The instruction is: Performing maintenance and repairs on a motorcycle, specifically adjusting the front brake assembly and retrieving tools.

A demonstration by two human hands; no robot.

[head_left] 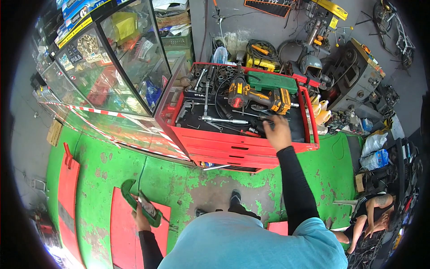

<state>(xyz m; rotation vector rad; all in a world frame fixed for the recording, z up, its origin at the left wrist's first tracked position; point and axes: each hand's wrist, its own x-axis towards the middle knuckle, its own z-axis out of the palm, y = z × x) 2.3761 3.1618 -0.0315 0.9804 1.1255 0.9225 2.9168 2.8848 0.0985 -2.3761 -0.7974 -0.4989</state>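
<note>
My left hand [142,219] is closed around a green curved part [129,193] with a grey and dark piece in its middle; its exact kind I cannot make out. It is held low on the left, above a red board [118,228]. My right hand [280,133] reaches over the front right of the red tool cart [215,140], fingers apart, with nothing visible in it. Just beyond it a yellow-and-black cordless impact driver [255,96] lies on the cart's dark top. A ratchet [224,120] and red-handled pliers [249,133] lie left of this hand.
A green case [273,82] sits at the cart's back. The glass display cabinet [121,62] stands left of the cart. A drill press [309,31] and a helmet [311,65] are at the back right. Another person [374,213] sits low at the right, beside dark parts.
</note>
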